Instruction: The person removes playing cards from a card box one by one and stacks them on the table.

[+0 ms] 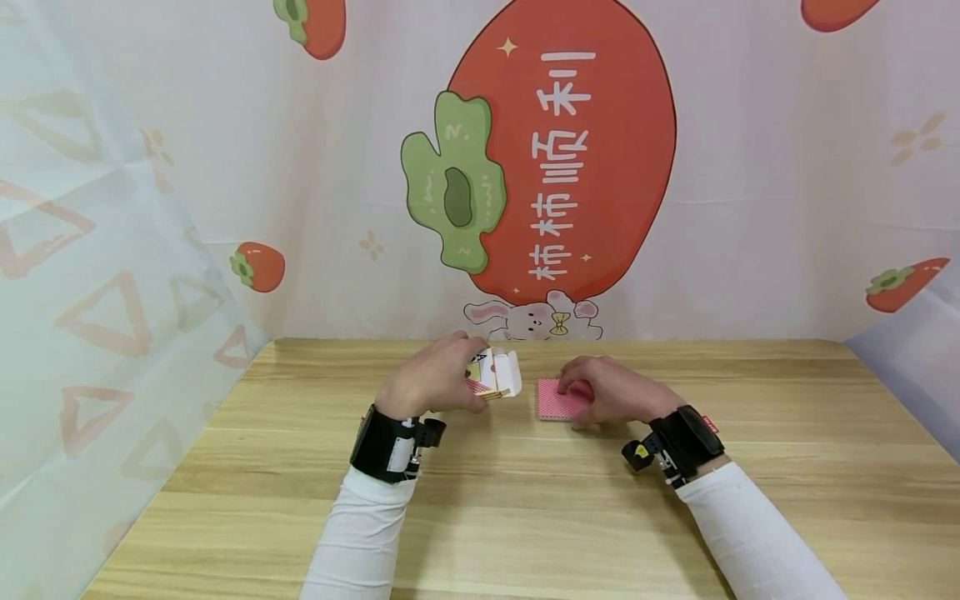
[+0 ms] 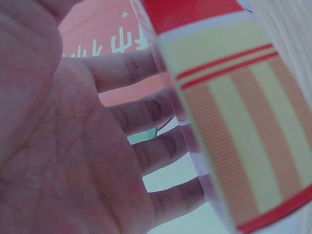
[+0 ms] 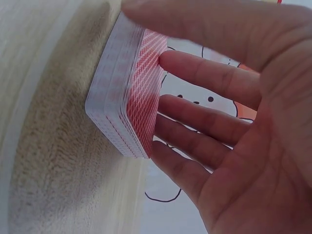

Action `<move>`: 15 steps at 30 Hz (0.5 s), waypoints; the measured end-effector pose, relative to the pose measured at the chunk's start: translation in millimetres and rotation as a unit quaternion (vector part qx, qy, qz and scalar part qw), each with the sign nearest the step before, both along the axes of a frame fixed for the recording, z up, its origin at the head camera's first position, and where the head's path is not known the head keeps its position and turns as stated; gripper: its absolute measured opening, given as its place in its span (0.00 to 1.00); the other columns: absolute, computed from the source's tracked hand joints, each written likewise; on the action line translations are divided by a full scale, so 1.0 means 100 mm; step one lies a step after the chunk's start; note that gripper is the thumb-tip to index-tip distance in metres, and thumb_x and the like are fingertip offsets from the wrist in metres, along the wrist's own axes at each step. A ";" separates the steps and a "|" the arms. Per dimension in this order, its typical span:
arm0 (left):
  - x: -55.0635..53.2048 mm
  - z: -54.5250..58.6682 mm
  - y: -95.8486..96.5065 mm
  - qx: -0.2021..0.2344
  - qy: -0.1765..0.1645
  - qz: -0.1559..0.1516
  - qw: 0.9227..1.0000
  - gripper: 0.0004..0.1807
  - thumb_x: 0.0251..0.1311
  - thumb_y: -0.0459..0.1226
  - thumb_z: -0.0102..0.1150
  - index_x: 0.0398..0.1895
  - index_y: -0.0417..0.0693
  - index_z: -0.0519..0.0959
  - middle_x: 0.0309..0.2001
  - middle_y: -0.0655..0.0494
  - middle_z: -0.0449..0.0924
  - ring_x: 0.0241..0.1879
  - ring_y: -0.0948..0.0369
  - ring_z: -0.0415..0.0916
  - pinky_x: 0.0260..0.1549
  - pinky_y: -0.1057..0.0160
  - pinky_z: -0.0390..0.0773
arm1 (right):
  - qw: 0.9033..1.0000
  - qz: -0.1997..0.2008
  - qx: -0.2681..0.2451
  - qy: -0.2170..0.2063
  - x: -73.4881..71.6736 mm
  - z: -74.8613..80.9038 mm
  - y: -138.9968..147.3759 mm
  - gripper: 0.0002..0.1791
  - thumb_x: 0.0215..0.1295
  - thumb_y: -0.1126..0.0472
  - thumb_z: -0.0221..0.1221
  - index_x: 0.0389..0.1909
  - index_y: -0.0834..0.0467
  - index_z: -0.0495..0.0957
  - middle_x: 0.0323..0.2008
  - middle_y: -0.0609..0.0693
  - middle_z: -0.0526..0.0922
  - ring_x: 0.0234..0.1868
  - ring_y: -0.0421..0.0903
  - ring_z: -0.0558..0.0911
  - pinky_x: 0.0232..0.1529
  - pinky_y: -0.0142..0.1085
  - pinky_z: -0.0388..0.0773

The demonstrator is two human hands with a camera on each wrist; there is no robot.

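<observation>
My left hand (image 1: 433, 380) grips an open playing-card box (image 1: 507, 372), fingers along its far side, the thumb toward me. In the left wrist view the box (image 2: 239, 117) shows a red band and brown-and-cream stripes, and the fingertips lie against one side. To its right, a deck of cards (image 1: 553, 405) with red patterned backs lies on the table. My right hand (image 1: 626, 392) holds the deck from above. In the right wrist view the thumb is at the near edge of the deck (image 3: 109, 78) and the fingertips touch its far side.
The wooden table (image 1: 517, 517) reaches back to a white cloth backdrop (image 1: 750, 217) with a large red persimmon print. Another cloth (image 1: 112, 250) hangs along the left side. Each wrist wears a black camera strap (image 1: 686, 442).
</observation>
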State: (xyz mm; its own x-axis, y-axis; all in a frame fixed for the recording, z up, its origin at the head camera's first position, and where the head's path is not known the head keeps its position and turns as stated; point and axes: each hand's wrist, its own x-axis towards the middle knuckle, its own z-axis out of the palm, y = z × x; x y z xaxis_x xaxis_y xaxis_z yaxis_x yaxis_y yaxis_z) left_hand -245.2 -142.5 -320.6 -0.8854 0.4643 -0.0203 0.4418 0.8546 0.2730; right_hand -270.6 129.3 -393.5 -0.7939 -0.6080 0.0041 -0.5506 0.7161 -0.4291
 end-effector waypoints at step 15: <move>0.01 0.01 0.01 -0.004 0.008 -0.002 1.000 0.35 0.32 0.44 0.69 0.51 0.51 0.71 0.35 0.60 0.69 0.34 0.62 0.67 0.33 0.66 0.68 | 1.000 -0.003 0.005 0.025 0.01 0.01 -0.03 0.26 0.38 0.37 0.67 0.39 0.44 0.79 0.51 0.46 0.73 0.52 0.47 0.70 0.50 0.40 0.67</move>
State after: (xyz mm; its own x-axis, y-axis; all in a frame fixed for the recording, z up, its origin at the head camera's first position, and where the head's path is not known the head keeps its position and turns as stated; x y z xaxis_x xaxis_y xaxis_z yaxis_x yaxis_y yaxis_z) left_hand -244.2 -141.4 -320.0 -0.8835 0.4683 -0.0101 0.4500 0.8547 0.2589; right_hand -269.6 126.0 -392.4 -0.7966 -0.6034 0.0373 -0.5664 0.7234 -0.3948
